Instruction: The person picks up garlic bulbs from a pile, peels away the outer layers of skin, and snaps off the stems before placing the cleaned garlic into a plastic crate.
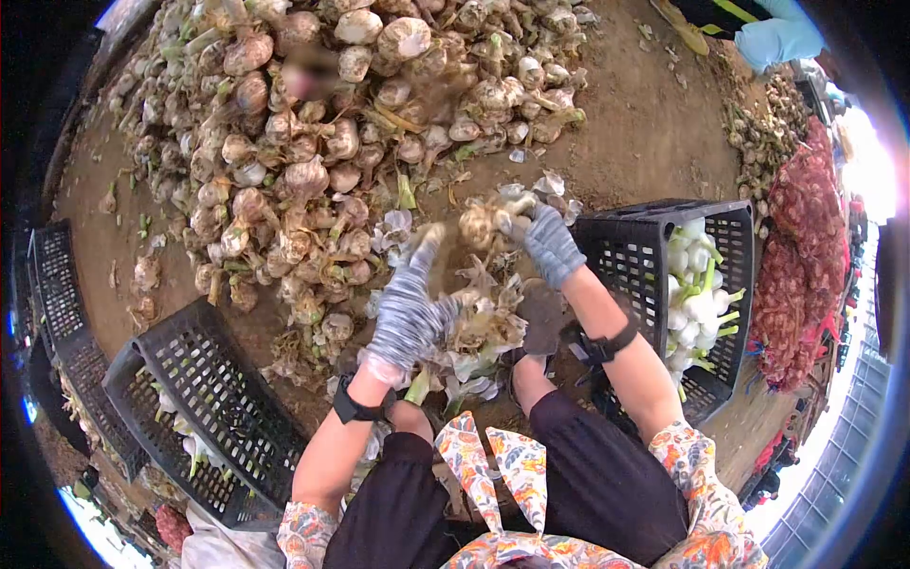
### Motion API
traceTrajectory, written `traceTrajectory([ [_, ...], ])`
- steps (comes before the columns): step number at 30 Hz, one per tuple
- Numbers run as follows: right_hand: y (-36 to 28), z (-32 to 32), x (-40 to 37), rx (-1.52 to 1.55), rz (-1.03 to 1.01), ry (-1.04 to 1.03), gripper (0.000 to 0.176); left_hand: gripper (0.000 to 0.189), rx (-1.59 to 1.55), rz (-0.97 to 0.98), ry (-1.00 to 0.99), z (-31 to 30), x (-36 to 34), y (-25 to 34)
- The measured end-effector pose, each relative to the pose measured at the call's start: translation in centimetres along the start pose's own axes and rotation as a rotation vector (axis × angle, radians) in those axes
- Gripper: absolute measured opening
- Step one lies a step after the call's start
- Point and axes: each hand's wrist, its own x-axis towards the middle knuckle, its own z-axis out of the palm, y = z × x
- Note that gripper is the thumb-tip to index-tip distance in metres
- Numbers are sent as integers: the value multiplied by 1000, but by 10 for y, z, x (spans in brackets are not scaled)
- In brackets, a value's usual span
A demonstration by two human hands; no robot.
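My right hand (552, 245), in a grey knit glove, is closed on a garlic bulb (482, 226) with dirty, papery skin. The bulb looks slightly smeared by motion. To its left, my left hand (408, 315), in a striped grey glove, has its thumb and fingers apart with nothing between them. Its fingertips are blurred and point toward the bulb without touching it. Beneath both hands lies a litter of peeled garlic skins (488, 332) on the dirt floor. A large heap of unpeeled garlic (303, 175) rises just beyond my left hand.
At the right, a black plastic crate (621, 228) holds clean white garlic (697, 303). Another black crate (213, 398) with some white garlic stands at the lower left. Red mesh sacks (801, 266) lie at the far right. A person's light-blue glove (782, 40) shows at the upper right.
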Motion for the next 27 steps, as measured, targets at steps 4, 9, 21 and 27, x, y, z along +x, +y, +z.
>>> traceTrajectory([
  [4, -30, 7, -32, -104, -30, -299, 27, 63, -530, -70, -65, -9, 14, -11],
  [9, -57, -5, -46, -240, -84, -218, 45, 65, -724, -155, -3, -8, 2, -16],
  [21, -42, -51, -35, 429, -122, -583, 33, 58, -1290, -412, -80, -16, -13, -9],
  [27, -33, 13, -58, -290, -173, -260, 40, 66, -873, -173, 61, -3, -12, -6],
])
